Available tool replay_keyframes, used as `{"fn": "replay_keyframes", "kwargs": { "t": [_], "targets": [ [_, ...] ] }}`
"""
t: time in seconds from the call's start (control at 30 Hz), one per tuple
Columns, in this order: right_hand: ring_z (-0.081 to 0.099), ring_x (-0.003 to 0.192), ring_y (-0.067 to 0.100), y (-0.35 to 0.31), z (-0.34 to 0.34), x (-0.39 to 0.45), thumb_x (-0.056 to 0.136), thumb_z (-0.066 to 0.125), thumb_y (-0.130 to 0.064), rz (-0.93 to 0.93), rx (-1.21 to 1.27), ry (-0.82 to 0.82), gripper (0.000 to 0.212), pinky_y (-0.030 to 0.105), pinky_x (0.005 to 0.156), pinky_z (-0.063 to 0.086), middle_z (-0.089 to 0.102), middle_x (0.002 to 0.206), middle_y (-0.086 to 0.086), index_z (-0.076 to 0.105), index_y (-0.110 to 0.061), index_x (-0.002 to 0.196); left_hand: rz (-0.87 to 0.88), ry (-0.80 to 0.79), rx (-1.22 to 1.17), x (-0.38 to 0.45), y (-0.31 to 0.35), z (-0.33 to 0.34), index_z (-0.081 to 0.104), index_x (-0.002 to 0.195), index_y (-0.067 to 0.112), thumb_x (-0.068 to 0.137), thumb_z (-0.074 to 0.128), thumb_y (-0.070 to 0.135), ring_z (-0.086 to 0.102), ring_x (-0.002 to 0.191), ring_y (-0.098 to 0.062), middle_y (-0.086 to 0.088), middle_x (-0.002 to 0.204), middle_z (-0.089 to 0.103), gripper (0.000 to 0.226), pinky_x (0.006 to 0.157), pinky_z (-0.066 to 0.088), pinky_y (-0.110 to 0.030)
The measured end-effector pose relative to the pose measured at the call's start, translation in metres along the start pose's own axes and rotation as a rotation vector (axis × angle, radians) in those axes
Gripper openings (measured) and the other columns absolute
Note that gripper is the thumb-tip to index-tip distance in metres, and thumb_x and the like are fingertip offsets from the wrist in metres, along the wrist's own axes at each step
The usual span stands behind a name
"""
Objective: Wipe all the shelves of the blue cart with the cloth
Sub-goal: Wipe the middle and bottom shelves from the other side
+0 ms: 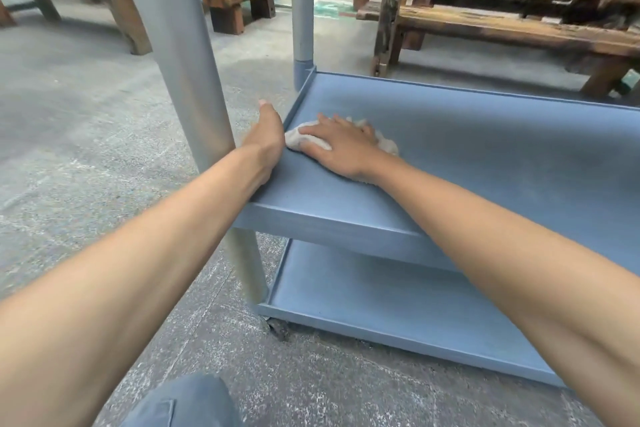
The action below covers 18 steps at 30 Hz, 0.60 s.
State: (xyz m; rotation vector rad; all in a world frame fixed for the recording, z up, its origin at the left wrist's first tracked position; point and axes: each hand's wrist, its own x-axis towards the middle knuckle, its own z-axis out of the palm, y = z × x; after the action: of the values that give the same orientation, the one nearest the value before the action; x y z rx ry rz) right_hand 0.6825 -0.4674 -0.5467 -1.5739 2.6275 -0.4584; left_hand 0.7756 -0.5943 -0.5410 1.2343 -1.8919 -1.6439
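both hands work at the left end of the blue cart's middle shelf (485,149). the right hand (341,146) lies flat, fingers spread, pressing a whitish cloth (304,140) onto the shelf near its left rim; the cloth bunches out from under the palm on both sides. the left hand (265,133) grips the shelf's left edge, thumb up outside the rim, just beside a grey post (180,55). below, the bottom shelf (398,295) sits near the concrete floor (69,121).
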Motion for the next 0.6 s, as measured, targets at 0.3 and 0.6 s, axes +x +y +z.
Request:
{"fn": "replay_keyframes", "kwargs": {
  "t": [0.3,0.6],
  "targets": [
    [0.051,0.136,0.02,-0.032,-0.002,-0.037,0.106,0.034,-0.058,-0.177,0.147,-0.114,0.042,0.048,0.113,0.039,0.055,0.15,-0.018,0.059,-0.048,0.138,0.004,-0.118,-0.081,-0.021,0.008,-0.004,0.075,0.088,0.01,0.097,0.014,0.072,0.066,0.055,-0.004,0.008,0.063,0.068,0.088,0.062,0.042,-0.005],
    [0.047,0.141,0.029,-0.061,-0.013,-0.067,0.11,0.037,-0.047,-0.201,0.252,-0.22,0.053,0.046,0.117,0.033,0.061,0.143,-0.01,0.056,-0.078,0.072,0.028,-0.186,0.006,-0.024,0.014,-0.001,0.075,0.049,0.024,0.096,0.02,0.074,0.067,0.048,-0.005,0.005,0.045,0.063,0.087,0.049,0.043,-0.008]
  ]
}}
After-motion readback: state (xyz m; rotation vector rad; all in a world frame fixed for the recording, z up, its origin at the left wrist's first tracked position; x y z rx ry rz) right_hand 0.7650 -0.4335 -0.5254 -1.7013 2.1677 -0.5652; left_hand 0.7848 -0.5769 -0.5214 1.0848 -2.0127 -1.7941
